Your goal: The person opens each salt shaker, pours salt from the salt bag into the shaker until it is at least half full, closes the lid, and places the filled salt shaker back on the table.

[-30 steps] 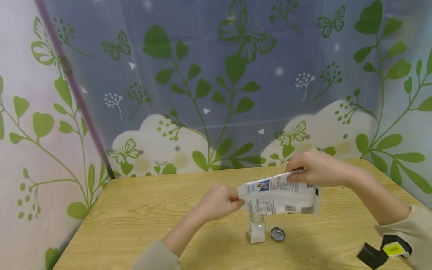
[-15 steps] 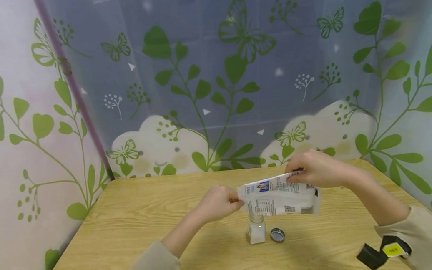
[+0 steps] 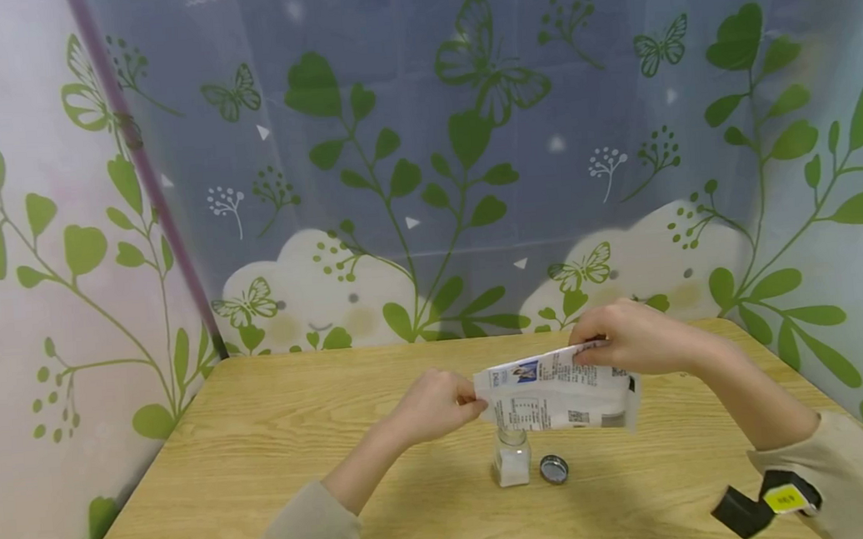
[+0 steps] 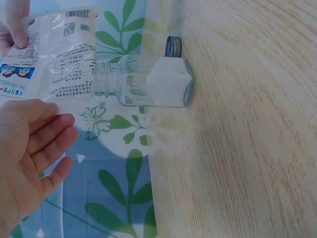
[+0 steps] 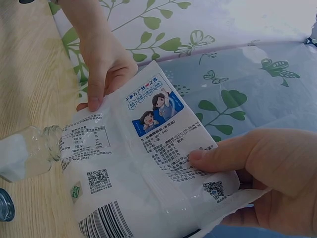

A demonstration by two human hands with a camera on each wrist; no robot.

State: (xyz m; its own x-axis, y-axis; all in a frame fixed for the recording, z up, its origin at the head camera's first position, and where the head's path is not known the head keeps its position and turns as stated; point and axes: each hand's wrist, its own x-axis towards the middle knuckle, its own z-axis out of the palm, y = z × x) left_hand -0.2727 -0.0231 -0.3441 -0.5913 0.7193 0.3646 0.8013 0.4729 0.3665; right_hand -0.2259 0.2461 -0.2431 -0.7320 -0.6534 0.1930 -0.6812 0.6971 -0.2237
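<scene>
left hand [image 3: 435,400], right hand [image 3: 635,337]: two pinches on one bag [image 3: 553,395] above one jar [image 3: 513,462] beside one lid [image 3: 554,469]

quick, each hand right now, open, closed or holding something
Left hand: holding, pinching the white packet by its edge.
Right hand: holding the same packet.

Loose beige sleeves [image 3: 300,536]; black angular mount [image 3: 743,511] by right sleeve, dark-marked yellow label [image 3: 786,498] attached.

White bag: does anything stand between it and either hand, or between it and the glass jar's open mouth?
Nothing visible does. The left hand and right hand grip the white bag directly, its lower edge at the mouth of the glass jar. The grey lid lies beside the jar, out of the way.
</scene>
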